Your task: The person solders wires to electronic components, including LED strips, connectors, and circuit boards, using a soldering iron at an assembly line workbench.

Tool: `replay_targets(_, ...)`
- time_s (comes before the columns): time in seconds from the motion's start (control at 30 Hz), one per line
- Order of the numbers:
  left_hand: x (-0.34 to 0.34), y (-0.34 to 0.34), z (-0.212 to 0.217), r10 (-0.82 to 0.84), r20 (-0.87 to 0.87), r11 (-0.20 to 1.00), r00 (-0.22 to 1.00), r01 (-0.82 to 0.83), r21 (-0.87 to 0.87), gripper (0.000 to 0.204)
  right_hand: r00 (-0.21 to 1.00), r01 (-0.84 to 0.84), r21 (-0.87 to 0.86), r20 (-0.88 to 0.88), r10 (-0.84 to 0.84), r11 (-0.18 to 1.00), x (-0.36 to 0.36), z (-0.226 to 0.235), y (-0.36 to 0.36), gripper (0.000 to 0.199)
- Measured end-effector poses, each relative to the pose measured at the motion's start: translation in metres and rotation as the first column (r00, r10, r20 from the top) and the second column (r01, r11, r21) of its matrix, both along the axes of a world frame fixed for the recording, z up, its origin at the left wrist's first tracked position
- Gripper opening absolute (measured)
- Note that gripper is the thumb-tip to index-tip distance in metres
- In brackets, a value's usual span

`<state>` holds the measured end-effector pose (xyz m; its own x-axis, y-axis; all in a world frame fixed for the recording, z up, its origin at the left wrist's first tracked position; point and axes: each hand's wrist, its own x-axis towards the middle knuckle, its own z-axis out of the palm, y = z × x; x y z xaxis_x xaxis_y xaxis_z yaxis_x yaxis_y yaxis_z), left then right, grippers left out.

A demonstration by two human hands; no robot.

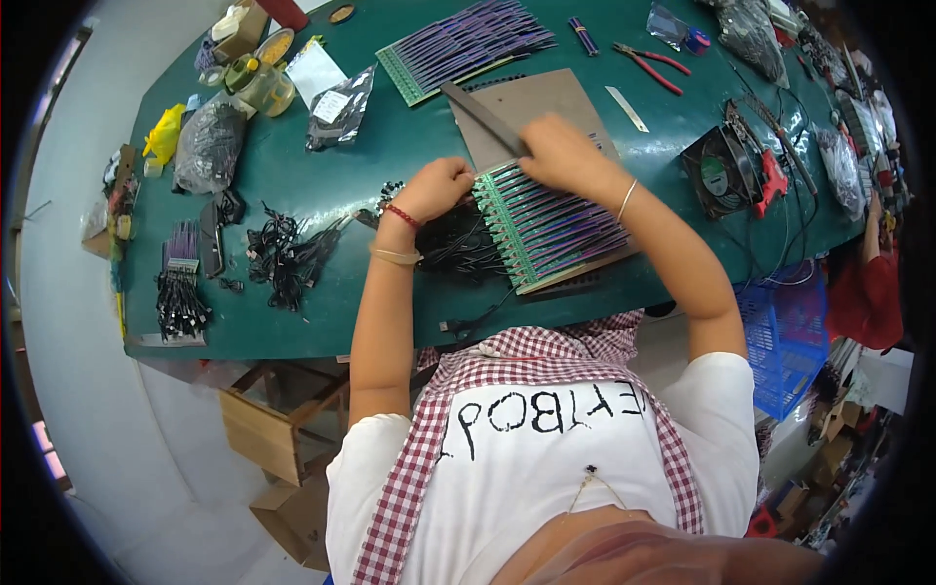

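Note:
A green circuit board panel with rows of purple wires lies in front of me, on a brown flat board. My right hand is closed on a long, flat grey strip, which slants up and left across the brown board. Its lower end is hidden by the hand. At the panel's upper left corner is my left hand, fingers curled in; what they pinch is too small to make out. Black cables lie beside the panel, below the left hand.
Another wired panel lies at the back. Red-handled pliers, a blade and a black fan are to the right. Leftward are cable bundles, a silver bag and a clear bag. A blue basket stands below the table's right edge.

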<state>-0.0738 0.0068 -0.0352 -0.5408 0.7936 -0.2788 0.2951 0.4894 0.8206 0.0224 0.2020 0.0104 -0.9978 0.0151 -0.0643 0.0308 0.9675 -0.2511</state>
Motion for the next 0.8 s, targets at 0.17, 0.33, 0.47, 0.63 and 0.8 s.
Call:
replay_targets(0.17,0.001,0.0,0.0,0.007,-0.029,1.0,1.0,-0.007,0.017,0.024,0.998,0.028,0.005,0.059,-0.028,1.0,-0.016,-0.006,0.053,0.026)
replay_targets(0.33,0.004,0.007,0.005,0.119,-0.109,0.993,0.987,-0.118,0.012,0.033,0.991,-0.129,-0.15,-0.049,0.123,0.98,-0.001,-0.002,0.003,0.045)
replay_targets(0.47,0.007,0.016,0.005,0.14,-0.25,0.985,0.958,-0.16,-0.062,0.04,0.995,-0.062,0.073,0.087,0.056,0.995,0.002,0.007,-0.022,0.053)
replay_targets(0.63,0.01,0.02,0.003,0.173,-0.235,0.978,0.957,-0.196,-0.078,0.044,0.909,-0.039,-0.057,0.412,0.059,0.998,-0.017,0.013,-0.018,0.062)
replay_targets(0.8,0.005,0.011,-0.023,0.29,-0.154,0.944,0.945,-0.256,0.207,0.037,0.988,-0.081,0.085,0.141,0.068,0.993,-0.003,0.015,-0.027,0.055)
